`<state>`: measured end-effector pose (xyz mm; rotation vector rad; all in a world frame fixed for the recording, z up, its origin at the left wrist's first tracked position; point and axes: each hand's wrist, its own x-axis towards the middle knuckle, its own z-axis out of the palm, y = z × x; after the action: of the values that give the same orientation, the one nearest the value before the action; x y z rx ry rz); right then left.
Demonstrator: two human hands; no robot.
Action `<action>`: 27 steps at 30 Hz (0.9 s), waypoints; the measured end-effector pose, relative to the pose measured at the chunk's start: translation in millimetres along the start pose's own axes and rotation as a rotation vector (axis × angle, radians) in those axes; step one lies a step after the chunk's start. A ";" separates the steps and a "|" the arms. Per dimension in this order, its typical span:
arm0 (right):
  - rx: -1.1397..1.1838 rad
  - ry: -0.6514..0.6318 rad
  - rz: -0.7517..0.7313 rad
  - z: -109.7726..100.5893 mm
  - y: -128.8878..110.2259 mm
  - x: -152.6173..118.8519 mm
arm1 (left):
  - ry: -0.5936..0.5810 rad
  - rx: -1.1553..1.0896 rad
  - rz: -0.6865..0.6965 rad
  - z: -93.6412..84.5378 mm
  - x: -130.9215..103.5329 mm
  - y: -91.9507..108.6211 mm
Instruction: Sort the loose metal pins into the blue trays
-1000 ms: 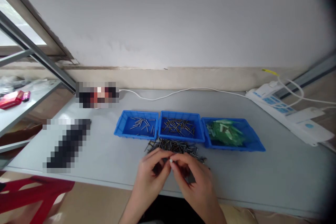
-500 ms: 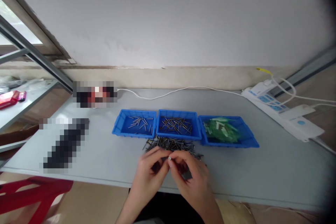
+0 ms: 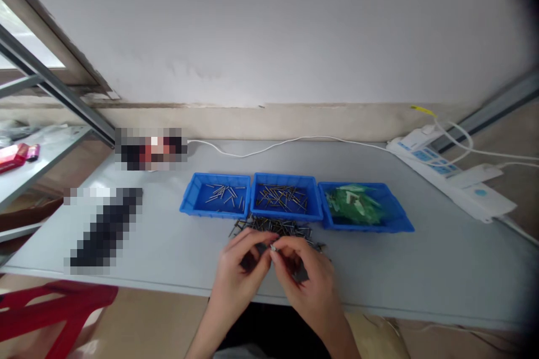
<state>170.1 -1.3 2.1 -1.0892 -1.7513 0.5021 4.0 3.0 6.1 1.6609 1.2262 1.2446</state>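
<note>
Landmark: middle blue tray (image 3: 287, 214). In front of it, dark screws pile (image 3: 280, 227) lying on table (image 3: 421, 269). My left hand (image 3: 244, 266) and right hand (image 3: 305, 275) are meeting nearer me, grips pinched nearly closed, fingertips holding small pale piece (image 3: 273, 247) between them.

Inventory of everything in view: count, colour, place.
table: 1, grey, centre
left bin: 1, blue, table
middle bin: 1, blue, table
right bin: 1, blue, table
metal pins: many, silvery, left bin
darker pins: many, brownish, middle bin
plastic packaging: count unclear, green, right bin
pin heap: 1, dark, beyond hands
power strip: 1, white/blue, right
cables: several, white, rear/right
pixelated objects: 2, dark/mixed, left
box: 1, red, left shelf
stool: 1, red, lower left
window: 1, upper left
wall: 1, greyish, rear
small piece: 1, whitish, fingertips
left hand, right hand: 2, bare, front centre
</note>
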 end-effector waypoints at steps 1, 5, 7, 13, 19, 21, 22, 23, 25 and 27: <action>0.002 0.001 0.004 0.2 0.2 -0.4 | 0.024 0.001 0.011 0.1 0.1 0.1; 0.009 0.002 0.032 0.3 -0.7 -1.5 | 0.040 -0.003 0.047 0.5 -0.1 -0.9; 0.010 -0.002 0.040 0.4 -1.0 -1.3 | 0.051 -0.004 0.034 0.3 -0.9 -2.7; -0.017 -0.010 0.045 1.6 0.7 -0.2 | 0.172 -0.058 -0.081 -1.3 -5.5 -8.8; -0.026 -0.026 0.013 -0.5 -1.2 0.8 | 0.190 -0.068 -0.084 -1.3 -5.4 -7.0; -0.020 -0.022 0.011 -0.4 -1.4 1.2 | 0.193 -0.066 -0.070 -1.3 -3.6 -6.4; -0.014 -0.020 0.013 0.0 -1.3 1.2 | 0.190 -0.063 -0.062 -1.1 -2.9 -6.3; -0.007 -0.019 0.017 0.5 -0.9 1.2 | 0.184 -0.060 -0.055 -0.6 -2.7 -6.3; 0.003 -0.017 0.027 1.8 0.2 0.9 | 0.175 -0.051 -0.043 0.3 -4.4 -6.2; -0.009 -0.012 0.033 3.2 1.5 0.3 | 0.214 -0.028 -0.028 -0.2 -8.5 -5.3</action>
<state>167.9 0.1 -0.2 -1.1249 -1.7504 0.5227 1.7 -3.6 -1.1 1.5155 1.3467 1.4444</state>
